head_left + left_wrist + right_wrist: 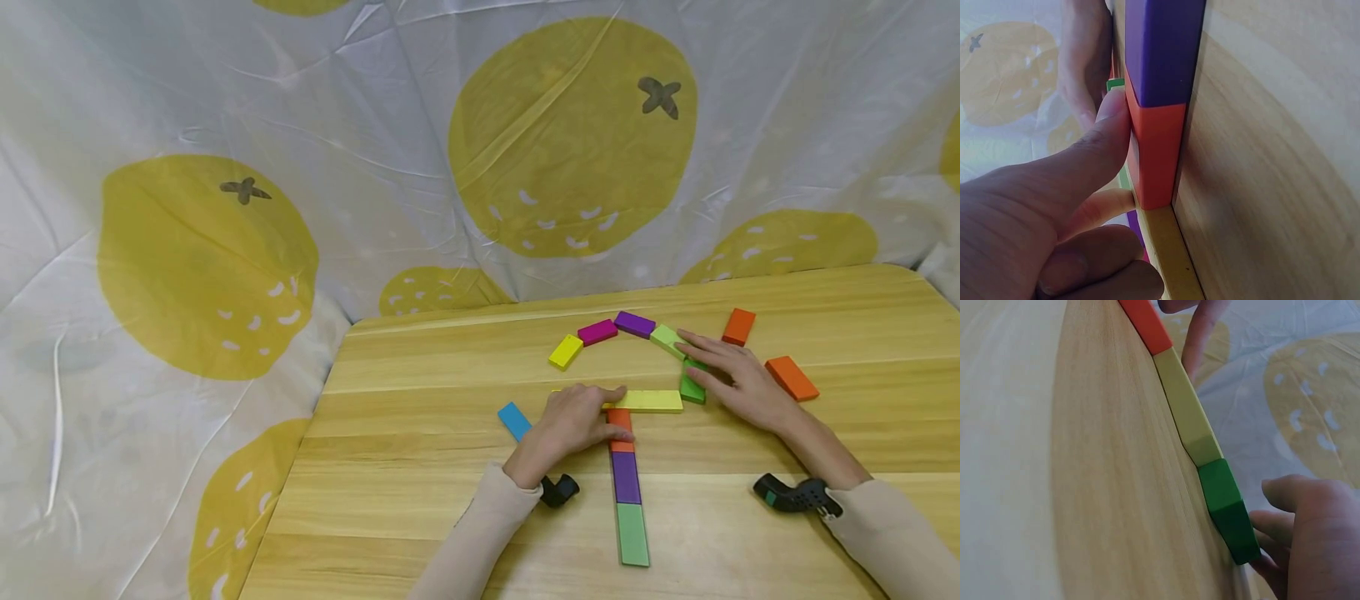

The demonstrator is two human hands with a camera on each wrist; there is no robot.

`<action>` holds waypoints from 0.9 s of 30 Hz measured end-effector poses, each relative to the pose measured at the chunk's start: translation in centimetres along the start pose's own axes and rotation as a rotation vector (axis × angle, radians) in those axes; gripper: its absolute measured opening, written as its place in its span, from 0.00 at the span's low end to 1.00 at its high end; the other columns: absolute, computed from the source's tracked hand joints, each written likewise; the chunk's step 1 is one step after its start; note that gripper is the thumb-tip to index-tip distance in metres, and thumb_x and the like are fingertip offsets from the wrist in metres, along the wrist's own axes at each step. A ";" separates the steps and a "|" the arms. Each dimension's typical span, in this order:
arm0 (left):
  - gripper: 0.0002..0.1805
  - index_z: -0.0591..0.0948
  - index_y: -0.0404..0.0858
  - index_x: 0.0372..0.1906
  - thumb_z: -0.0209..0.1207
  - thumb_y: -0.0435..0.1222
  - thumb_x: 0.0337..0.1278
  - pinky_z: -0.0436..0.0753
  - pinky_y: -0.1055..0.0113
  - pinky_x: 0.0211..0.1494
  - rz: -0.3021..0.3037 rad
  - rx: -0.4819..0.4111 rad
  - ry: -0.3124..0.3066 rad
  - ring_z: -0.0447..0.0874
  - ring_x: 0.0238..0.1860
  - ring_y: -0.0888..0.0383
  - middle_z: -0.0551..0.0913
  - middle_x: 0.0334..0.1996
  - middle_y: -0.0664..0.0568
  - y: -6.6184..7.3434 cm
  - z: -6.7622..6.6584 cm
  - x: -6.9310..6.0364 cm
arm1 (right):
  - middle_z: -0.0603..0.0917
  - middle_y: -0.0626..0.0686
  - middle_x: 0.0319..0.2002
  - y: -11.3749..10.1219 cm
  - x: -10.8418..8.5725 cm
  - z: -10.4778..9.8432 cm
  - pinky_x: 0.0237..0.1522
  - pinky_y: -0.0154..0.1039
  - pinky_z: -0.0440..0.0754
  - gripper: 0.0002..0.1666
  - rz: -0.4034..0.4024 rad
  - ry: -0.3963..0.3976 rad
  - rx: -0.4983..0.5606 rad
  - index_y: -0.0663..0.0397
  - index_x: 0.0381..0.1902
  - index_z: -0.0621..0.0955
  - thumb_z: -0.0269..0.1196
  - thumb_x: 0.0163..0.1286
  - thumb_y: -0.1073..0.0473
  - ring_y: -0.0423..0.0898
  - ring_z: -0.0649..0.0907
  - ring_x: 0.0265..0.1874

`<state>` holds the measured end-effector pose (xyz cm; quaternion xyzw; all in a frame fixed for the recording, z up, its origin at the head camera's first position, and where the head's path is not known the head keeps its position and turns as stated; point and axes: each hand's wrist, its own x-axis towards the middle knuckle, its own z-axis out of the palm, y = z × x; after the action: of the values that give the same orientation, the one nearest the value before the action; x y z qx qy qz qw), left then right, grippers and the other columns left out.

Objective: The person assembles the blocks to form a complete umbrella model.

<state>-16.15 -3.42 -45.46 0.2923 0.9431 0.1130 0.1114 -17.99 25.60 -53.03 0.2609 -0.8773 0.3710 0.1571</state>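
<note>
Orange block (621,417), yellow block (654,402): touched by my left hand (572,418), thumb and index extended. Green block (692,391): my right hand (744,388), fingers relaxed, against it.

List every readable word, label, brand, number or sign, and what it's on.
None readable.
Too small to make out: thin dark mark on the beige fabric left sleeve.
No lettering visible on the flat rectangular coloured blocks or white fruit-print cloth backdrop.

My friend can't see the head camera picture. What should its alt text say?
A person's left hand and right hand touch colourful blocks laid like an umbrella on a wooden table: curved top, yellow bar, stem. Two orange blocks lie apart; a fruit-print cloth hangs behind.
</note>
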 end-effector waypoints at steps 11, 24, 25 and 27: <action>0.39 0.76 0.54 0.72 0.70 0.59 0.55 0.55 0.72 0.23 -0.003 0.007 -0.007 0.53 0.20 0.65 0.58 0.19 0.61 -0.2 -0.1 0.1 | 0.76 0.63 0.71 -0.5 0.6 -0.1 0.69 0.15 0.52 0.23 -0.003 -0.009 0.058 0.59 0.66 0.81 0.61 0.74 0.67 0.23 0.63 0.73; 0.40 0.75 0.54 0.73 0.70 0.59 0.55 0.55 0.73 0.23 -0.021 0.005 -0.023 0.53 0.19 0.65 0.58 0.19 0.61 -0.1 -0.1 0.1 | 0.74 0.56 0.74 -1.2 0.9 -0.5 0.63 0.11 0.58 0.26 0.084 -0.035 0.147 0.59 0.68 0.80 0.65 0.73 0.65 0.19 0.64 0.71; 0.40 0.75 0.55 0.73 0.70 0.60 0.55 0.55 0.73 0.23 -0.022 0.009 -0.024 0.53 0.19 0.65 0.58 0.19 0.61 0.0 -0.1 0.1 | 0.74 0.56 0.74 -1.3 1.2 -0.7 0.63 0.11 0.58 0.26 0.106 -0.040 0.152 0.57 0.69 0.79 0.65 0.74 0.64 0.21 0.65 0.72; 0.40 0.75 0.55 0.73 0.69 0.60 0.55 0.56 0.73 0.23 -0.022 0.014 -0.029 0.54 0.20 0.65 0.60 0.19 0.61 0.1 -0.1 0.2 | 0.72 0.57 0.76 -1.6 1.8 -0.9 0.63 0.12 0.58 0.27 0.136 -0.060 0.149 0.55 0.71 0.77 0.64 0.75 0.62 0.35 0.67 0.77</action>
<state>-16.32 -3.27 -45.40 0.2844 0.9452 0.1011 0.1244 -18.48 24.74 -50.68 0.2226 -0.8672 0.4371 0.0856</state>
